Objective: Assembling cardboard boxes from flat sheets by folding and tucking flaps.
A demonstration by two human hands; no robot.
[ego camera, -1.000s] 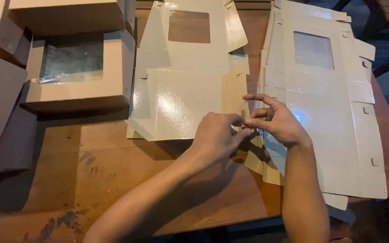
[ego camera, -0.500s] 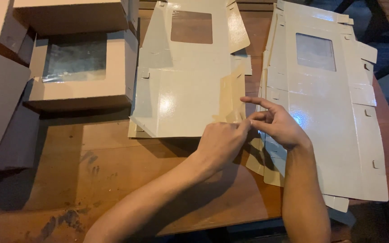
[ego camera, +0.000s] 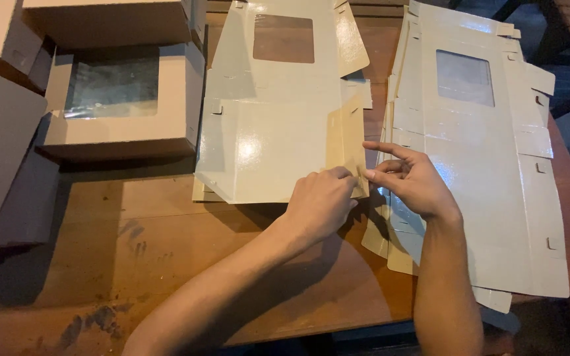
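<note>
Flat box blank [ego camera: 265, 142], glossy pale card with a window cutout, lying on the wooden table [ego camera: 166, 264] just above centre. Side flap [ego camera: 346, 142] of the blank folded up, brown underside showing, at the blank's 3 o'clock edge. Left hand [ego camera: 321, 204] at the blank's 5 o'clock corner, fingers curled and pinching the lower end of the flap. Right hand [ego camera: 407, 181] just to the 3 o'clock side of the left, index finger stretched out toward 10 o'clock, thumb and other fingertips meeting the same flap edge. Hands close together, nearly touching, both closed on the flap.

Stack of flat blanks [ego camera: 489, 165] at 3 o'clock, under the right wrist, each with a window. Finished window box [ego camera: 123, 99] at 10 o'clock, touching the blank's left edge. More assembled boxes [ego camera: 1, 132] at 9 o'clock and along the top edge.
</note>
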